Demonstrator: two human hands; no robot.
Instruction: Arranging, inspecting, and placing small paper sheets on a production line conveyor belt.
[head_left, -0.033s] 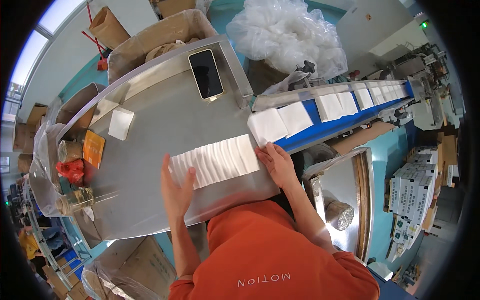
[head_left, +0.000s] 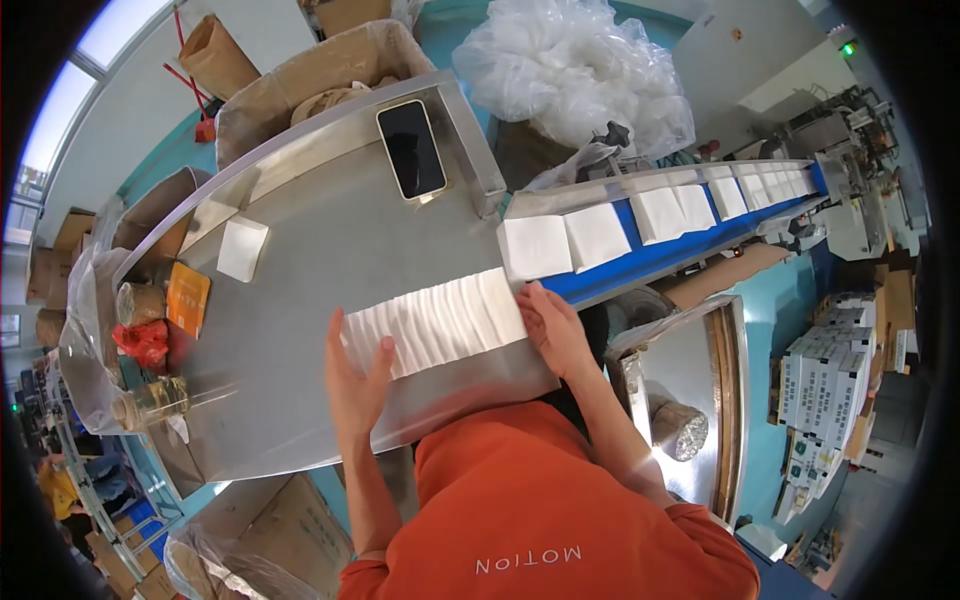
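Note:
A tightly packed row of thin white packets (head_left: pixel 435 322) stands on edge across the near part of the steel table (head_left: pixel 310 265). My left hand (head_left: pixel 357 375) clasps the row's left end, thumb against the near side and fingers around the end. At the opposite end, my right hand (head_left: pixel 552 330) presses bent fingers against the last packet; part of its grip is hidden. Just beyond my right fingers, a flat white packet (head_left: pixel 534 247) lies at the near end of the blue conveyor belt (head_left: pixel 597 280), with another white packet (head_left: pixel 598 238) beside it.
More white packets (head_left: pixel 660 215) lie along the belt toward machinery at the far right. On the table are a phone (head_left: pixel 412 150), a single white packet (head_left: pixel 242 248), an orange card (head_left: pixel 188 300), a red crumpled bag (head_left: pixel 142 345) and a tape roll (head_left: pixel 160 398). A raised metal rim borders the far side.
My right hand has drawn slightly back from the packets at the belt's end to the row's right end. Those two packets now lie flatter and straighter. My left hand has barely moved.

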